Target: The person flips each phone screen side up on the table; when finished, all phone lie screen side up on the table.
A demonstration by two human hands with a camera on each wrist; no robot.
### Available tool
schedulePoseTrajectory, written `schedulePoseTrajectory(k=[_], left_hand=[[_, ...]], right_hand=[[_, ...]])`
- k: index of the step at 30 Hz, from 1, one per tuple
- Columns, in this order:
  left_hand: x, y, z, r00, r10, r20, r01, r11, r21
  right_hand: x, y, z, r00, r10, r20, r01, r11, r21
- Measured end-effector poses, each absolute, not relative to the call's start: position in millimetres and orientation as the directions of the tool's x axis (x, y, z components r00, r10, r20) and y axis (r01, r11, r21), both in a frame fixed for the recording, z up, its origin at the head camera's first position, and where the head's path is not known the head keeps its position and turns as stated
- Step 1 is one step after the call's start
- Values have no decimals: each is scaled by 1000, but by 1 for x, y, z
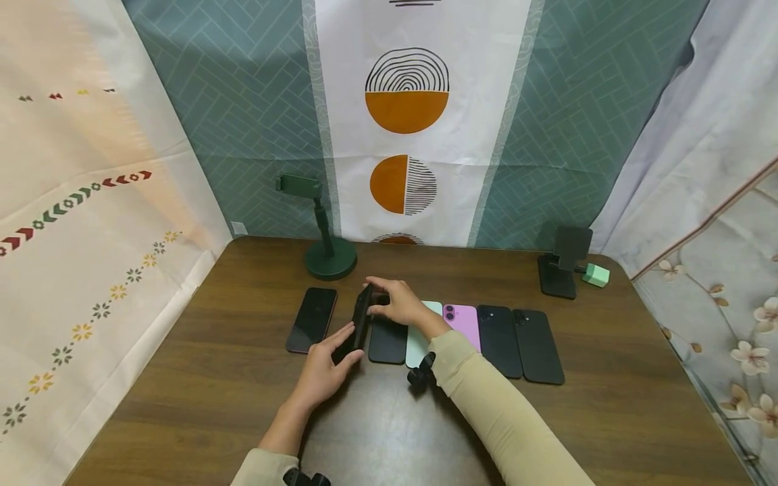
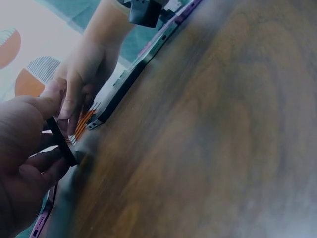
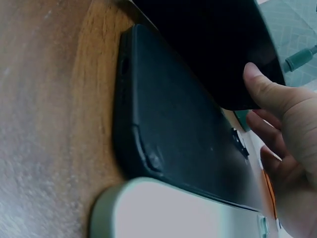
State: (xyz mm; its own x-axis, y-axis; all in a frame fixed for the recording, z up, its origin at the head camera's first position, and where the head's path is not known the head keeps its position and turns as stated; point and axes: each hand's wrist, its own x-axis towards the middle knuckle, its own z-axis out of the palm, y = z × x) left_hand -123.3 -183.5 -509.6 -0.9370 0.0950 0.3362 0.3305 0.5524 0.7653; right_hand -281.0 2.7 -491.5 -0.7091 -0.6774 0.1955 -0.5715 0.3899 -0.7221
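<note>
Both hands hold a black smartphone (image 1: 361, 314), tipped up on its long edge. My left hand (image 1: 324, 373) grips its near end, thumb on one side and fingers on the other. At the far end my right hand (image 1: 398, 302) pinches it, and in the right wrist view the right thumb (image 3: 262, 89) lies on the dark screen. Just right of it, a phone in a black case (image 1: 387, 341) lies face down, beside a pale mint phone (image 1: 417, 344) partly covered by the right wrist. To the left lies another phone (image 1: 311, 320), dark screen up.
The row continues rightward with a pink phone (image 1: 463, 324) and two dark phones, one navy (image 1: 500, 341) and one black (image 1: 539, 346). Behind stand a green phone stand (image 1: 331, 258) and a black stand (image 1: 557, 275) beside a small mint block (image 1: 595, 275). The wooden table (image 1: 182, 378) meets a curtain wall.
</note>
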Motion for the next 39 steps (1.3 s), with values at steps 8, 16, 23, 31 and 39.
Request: schedulePoseTrajectory(k=[8, 16, 23, 31, 39], left_hand=[[-124, -180, -507, -936, 72, 344, 333, 493, 804], [-125, -181, -503, -936, 25, 351, 329, 422, 845], [-125, -190, -499, -916, -6, 400, 351, 469, 810], [-128, -204, -497, -946, -32, 322, 261, 515, 817], [-129, -212, -501, -949, 13, 316, 238, 688, 686]], right_hand=[[-283, 3, -495, -717, -683, 140, -572, 461, -679], [-283, -1, -498, -725, -683, 90, -574, 527, -627], [-282, -6, -502, -729, -678, 94, -590, 554, -587], [-278, -12, -499, -735, -666, 124, -607, 567, -557], [-275, -12, -497, -732, -675, 89, -599, 576, -556]])
